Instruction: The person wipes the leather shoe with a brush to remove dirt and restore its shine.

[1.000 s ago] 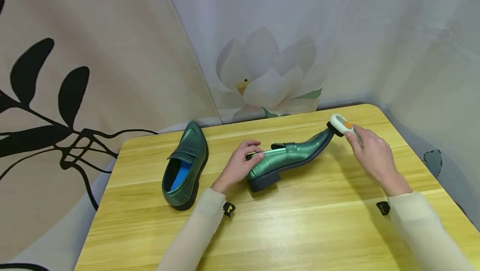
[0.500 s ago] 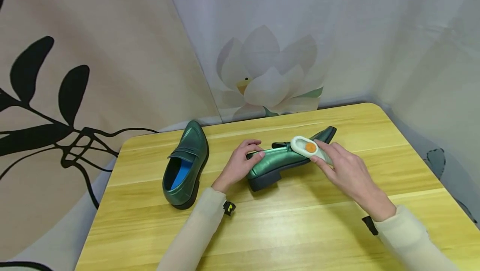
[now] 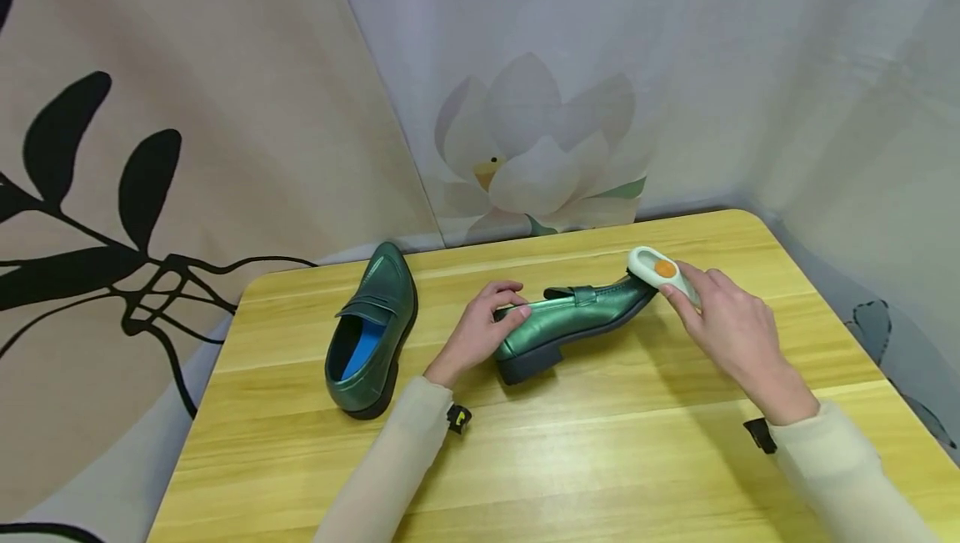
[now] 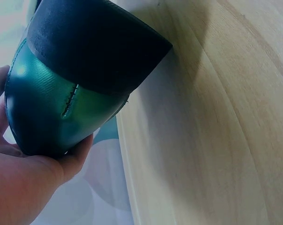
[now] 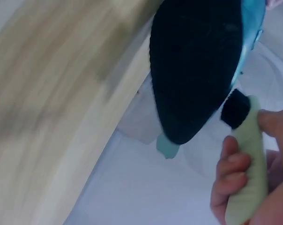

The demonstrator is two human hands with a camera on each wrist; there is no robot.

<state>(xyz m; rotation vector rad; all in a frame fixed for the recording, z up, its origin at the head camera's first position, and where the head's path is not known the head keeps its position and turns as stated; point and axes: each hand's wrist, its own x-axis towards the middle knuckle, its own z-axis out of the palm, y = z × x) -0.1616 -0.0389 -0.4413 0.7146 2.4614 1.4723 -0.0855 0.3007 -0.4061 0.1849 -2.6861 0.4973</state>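
Note:
My left hand [image 3: 480, 328] grips a green loafer [image 3: 558, 322] by the back of its opening, thumb on the near side. In the left wrist view the loafer's black heel block [image 4: 94, 44] faces the camera, with the fingers round the heel counter. The shoe is tilted, its toe pointing up to the right. My right hand [image 3: 731, 326] holds a white-handled shoe brush [image 3: 660, 269] with an orange spot, its head over the toe. Black bristles [image 5: 236, 108] show beside the toe in the right wrist view, close to the dark sole [image 5: 195, 70].
A second green loafer [image 3: 375, 334] with a blue insole stands on the wooden table [image 3: 570, 468] at the left. Printed fabric [image 3: 547, 93] hangs behind the table's far edge.
The brush in my right hand has gone from the toe back to the strap, then forward again toward the toe. My left hand and the loafer have kept their place.

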